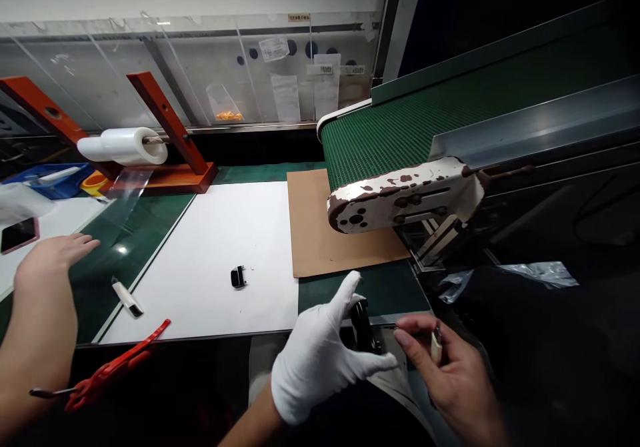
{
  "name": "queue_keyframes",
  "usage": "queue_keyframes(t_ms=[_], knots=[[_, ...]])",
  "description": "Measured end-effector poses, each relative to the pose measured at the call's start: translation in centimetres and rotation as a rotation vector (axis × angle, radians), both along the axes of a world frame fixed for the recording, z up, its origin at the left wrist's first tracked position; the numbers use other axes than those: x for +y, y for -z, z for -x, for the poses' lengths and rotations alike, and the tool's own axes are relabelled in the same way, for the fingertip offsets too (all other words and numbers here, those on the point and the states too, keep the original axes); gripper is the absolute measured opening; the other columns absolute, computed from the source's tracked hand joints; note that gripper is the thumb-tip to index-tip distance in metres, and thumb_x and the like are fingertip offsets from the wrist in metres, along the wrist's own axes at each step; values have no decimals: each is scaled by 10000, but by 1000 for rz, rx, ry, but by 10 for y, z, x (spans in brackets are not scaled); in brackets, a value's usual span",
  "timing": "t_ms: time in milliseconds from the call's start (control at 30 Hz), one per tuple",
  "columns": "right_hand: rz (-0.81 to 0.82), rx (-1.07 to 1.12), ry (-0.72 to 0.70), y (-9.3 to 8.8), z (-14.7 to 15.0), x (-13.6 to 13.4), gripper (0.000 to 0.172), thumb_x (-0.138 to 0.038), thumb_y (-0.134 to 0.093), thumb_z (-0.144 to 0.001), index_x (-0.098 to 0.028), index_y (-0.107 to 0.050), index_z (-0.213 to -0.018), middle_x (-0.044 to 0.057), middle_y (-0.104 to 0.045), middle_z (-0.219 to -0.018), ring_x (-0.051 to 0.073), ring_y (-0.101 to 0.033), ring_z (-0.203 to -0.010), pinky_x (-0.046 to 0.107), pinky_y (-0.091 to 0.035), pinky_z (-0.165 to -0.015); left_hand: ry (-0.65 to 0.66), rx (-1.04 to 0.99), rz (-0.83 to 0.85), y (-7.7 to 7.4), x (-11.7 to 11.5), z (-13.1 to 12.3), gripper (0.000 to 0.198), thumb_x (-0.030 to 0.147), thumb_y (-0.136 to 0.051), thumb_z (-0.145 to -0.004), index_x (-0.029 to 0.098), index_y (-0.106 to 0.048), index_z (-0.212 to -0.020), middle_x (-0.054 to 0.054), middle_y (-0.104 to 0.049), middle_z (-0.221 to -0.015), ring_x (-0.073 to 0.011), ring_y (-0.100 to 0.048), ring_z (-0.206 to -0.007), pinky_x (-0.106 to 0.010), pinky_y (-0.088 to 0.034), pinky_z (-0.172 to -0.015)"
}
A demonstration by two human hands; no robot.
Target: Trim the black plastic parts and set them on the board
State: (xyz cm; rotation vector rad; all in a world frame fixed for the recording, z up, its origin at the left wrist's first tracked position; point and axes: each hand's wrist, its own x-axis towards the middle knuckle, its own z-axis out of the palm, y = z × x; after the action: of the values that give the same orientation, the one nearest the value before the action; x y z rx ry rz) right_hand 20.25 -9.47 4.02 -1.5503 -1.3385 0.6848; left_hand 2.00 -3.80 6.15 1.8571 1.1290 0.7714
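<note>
My left hand point(320, 360) wears a white glove and is closed around a small black part point(362, 325), with the index finger pointing up. My right hand point(450, 373) is bare. It pinches a small cream-coloured tool point(437, 347) just to the right of the black part. Both hands are at the near edge of the bench, below the end of the green conveyor belt point(400, 133). Another small black part point(239, 277) lies alone on the white sheet point(225, 233).
A co-worker's bare hand point(53, 253) rests flat at the left, near a phone point(19, 233). A cream-and-black tool point(128, 299) and red-handled pliers point(115, 367) lie near the front edge. A film roll point(125, 145) sits on an orange stand, and brown cardboard point(320, 247) lies under the conveyor.
</note>
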Motion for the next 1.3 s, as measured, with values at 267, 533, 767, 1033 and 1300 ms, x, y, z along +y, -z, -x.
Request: queue_keyframes(t_ms=[267,533,767,1033,1300], knots=[[123,123,24,-10,24,-12,283,-484,-621,-814,-225,-730,-777,46,-723,-771,203,-656,-726,239,-480,-526,127,300,-301,6,5,-3,970,485,-767,-695,141,-275,-1457,-123,-727,-1020,-297,-720,-794,-401,-590,-697],[282,332,19,13,15,-11,327,-512,-699,-742,-186,-724,-765,31,-661,-647,150,-550,-555,246,-431,-494,109,327,-410,8,4,-3,874,440,-740,-744,122,-286,-1419,-120,-723,-972,-276,-716,-769,-384,-590,-681],[219,516,93,21,17,-13,296,-475,-744,-712,-185,-721,-766,-16,-551,-543,97,-436,-489,224,-365,-464,52,36,-270,18,-1,-5,969,376,-802,-714,268,-201,-1466,-73,-669,-1179,-200,-683,-1008,-286,-565,-866],[174,363,-9,7,9,-5,305,-492,-692,-745,-190,-736,-727,43,-656,-608,168,-564,-549,263,-447,-498,63,-45,-181,24,-1,-3,1092,265,-868,-630,342,-178,-1472,-19,-639,-1230,-171,-675,-1010,-268,-556,-901],[272,186,-90,-14,7,3,340,-526,-624,-788,-208,-716,-709,20,-679,-664,163,-579,-628,250,-444,-589,139,-14,-213,22,2,-2,1121,255,-854,-649,358,-115,-1486,-22,-638,-1250,-184,-676,-1016,-279,-558,-901]])
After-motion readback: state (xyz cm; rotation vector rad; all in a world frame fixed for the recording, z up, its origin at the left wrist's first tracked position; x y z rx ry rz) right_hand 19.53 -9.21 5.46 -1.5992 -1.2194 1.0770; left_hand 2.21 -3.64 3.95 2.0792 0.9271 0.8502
